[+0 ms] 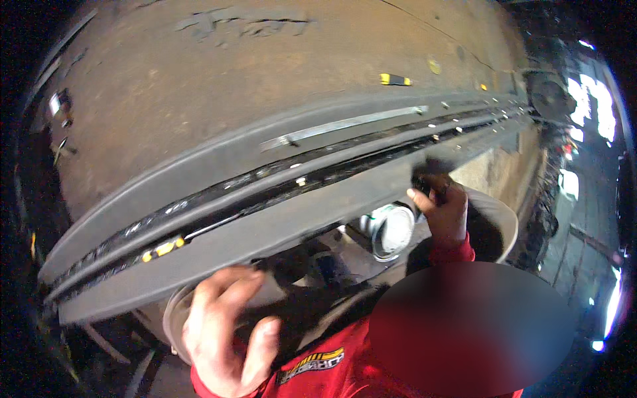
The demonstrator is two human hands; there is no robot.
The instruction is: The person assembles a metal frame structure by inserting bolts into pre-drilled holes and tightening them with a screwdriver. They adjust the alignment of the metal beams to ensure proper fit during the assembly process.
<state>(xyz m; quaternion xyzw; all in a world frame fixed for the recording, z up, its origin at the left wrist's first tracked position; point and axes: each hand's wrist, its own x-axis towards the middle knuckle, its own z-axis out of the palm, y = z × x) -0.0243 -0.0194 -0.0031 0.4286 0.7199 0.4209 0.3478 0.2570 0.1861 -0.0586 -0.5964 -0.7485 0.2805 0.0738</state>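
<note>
Across the middle, long grey grooved metal beam (332, 207): runs from lower left to upper right, near edge facing the wearer.
Left hand (225, 325): just off that near edge, thumb and fingers spread well apart.
Right hand (446, 207): farther along the same edge, fingers curled by a dark blurry shape; can't tell if it's clamped on that tbh.
Between hands: long stretch of edge, round silver can (396, 232) on the wearer's side.
Groove, left end: yellow-and-black-handled screwdriver (162, 250) lying lengthwise.
Far side: broad rusty-brown surface (265, 73), plenty of room; yellow-and-black blocky tool (395, 79) sits well apart from both hands.
</note>
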